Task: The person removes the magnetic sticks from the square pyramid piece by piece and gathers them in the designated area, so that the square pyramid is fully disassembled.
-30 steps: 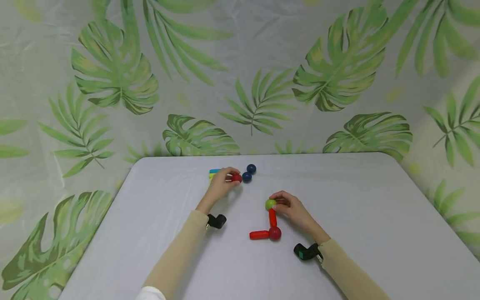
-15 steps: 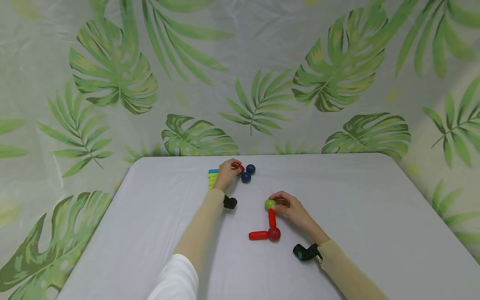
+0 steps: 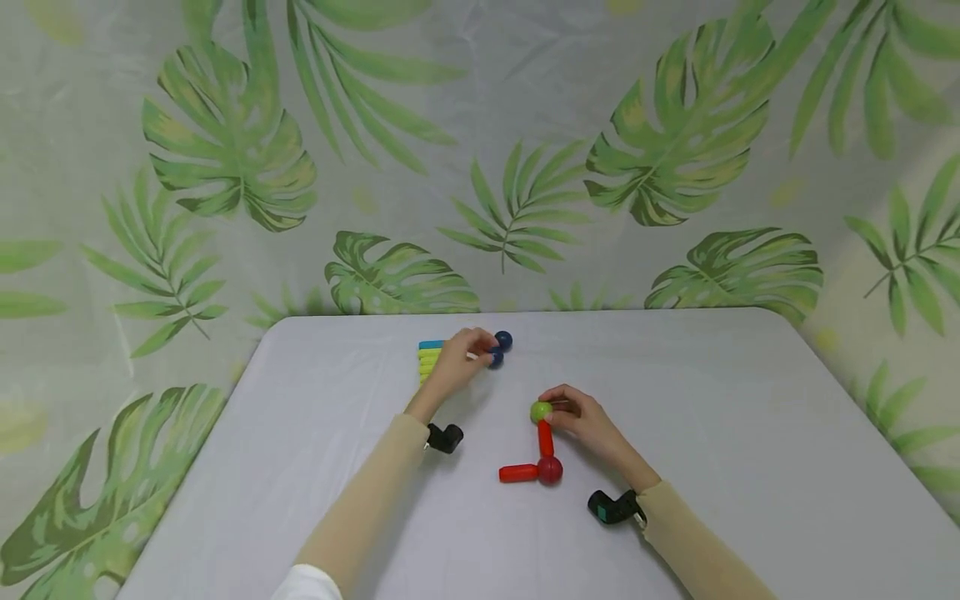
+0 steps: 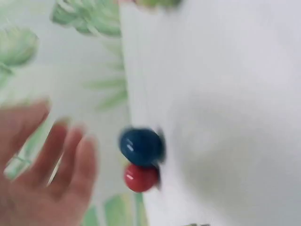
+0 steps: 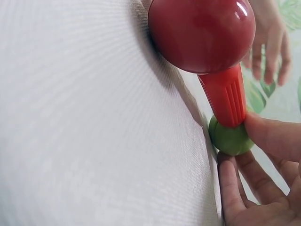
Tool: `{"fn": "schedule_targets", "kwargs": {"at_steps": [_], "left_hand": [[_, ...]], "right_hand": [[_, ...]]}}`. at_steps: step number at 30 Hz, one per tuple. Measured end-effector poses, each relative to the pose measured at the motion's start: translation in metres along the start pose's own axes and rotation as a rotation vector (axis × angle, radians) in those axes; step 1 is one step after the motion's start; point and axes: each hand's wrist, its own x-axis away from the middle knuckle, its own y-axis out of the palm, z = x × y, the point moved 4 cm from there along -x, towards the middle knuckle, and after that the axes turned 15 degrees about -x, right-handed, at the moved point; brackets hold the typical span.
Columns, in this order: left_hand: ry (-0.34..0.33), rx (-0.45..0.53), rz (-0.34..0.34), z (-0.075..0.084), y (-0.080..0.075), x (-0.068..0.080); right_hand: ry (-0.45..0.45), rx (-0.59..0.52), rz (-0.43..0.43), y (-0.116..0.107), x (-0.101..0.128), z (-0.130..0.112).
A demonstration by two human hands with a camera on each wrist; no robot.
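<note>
now r hand (image 3: pixel 581 417) pinching green ball (image 3: pixel 540 410), l hand (image 3: pixel 461 357) by blue balls (image 3: pixel 503 340)

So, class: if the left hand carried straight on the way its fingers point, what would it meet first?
Probably the blue ball, with the red ball touching it. The left hand is open beside them; blur leaves depth unclear.

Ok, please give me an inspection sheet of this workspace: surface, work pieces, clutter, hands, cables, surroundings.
Surface: grey table.
Work pieces: green ball on a red stick joined to a red ball; second red stick lies leftward.
Clutter: blue balls, stacked sticks.
Hands: right hand pinches the green ball; left hand open by the blue balls.
Cables: nothing seen.
Surroundings: leaf-print curtain.
</note>
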Motion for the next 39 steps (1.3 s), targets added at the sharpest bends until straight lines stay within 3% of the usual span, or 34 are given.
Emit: {"fn": "schedule_targets", "kwargs": {"at_steps": [2, 4, 5, 7, 12, 15, 17, 20, 23, 27, 30, 33, 39], "left_hand": [[0.124, 0.02, -0.209, 0.019, 0.01, 0.024], [0.204, 0.005, -0.42, 0.033, 0.025, 0.05], [0.234, -0.027, -0.498, 0.039, 0.032, 0.062], [0.273, -0.118, -0.563, 0.046, 0.045, 0.079], [0.32, -0.352, -0.464, 0.051, 0.059, 0.095], [0.333, -0.393, -0.433, 0.049, 0.059, 0.096], [0.321, -0.364, -0.417, 0.046, 0.056, 0.096], [0.248, -0.27, -0.367, 0.034, 0.043, 0.094], [0.135, -0.211, -0.26, 0.015, 0.021, 0.088], [-0.059, -0.247, -0.122, -0.018, -0.004, 0.079], [-0.168, -0.304, -0.088, -0.038, -0.014, 0.075], [-0.196, -0.342, -0.082, -0.048, -0.019, 0.072], [-0.171, -0.454, -0.041, -0.05, -0.025, 0.067]], "right_hand": [[-0.008, 0.009, -0.002, -0.001, 0.0, 0.002], [-0.011, 0.013, 0.0, -0.001, 0.0, 0.004], [-0.014, 0.014, 0.004, -0.002, 0.0, 0.005], [-0.024, 0.012, -0.001, -0.001, -0.001, 0.005], [-0.033, 0.005, -0.016, 0.0, -0.002, 0.006], [-0.024, -0.001, -0.022, 0.002, 0.0, 0.002], [-0.018, 0.0, -0.025, 0.003, 0.002, -0.003], [-0.007, 0.005, -0.017, 0.003, 0.001, -0.002], [0.003, 0.009, -0.001, 0.0, -0.002, 0.008], [0.006, 0.03, 0.01, -0.002, 0.0, 0.006], [0.005, 0.047, 0.015, -0.004, 0.003, 0.005], [0.011, 0.063, 0.029, -0.006, 0.007, 0.004], [0.022, 0.147, 0.095, -0.009, 0.011, -0.001]]}}
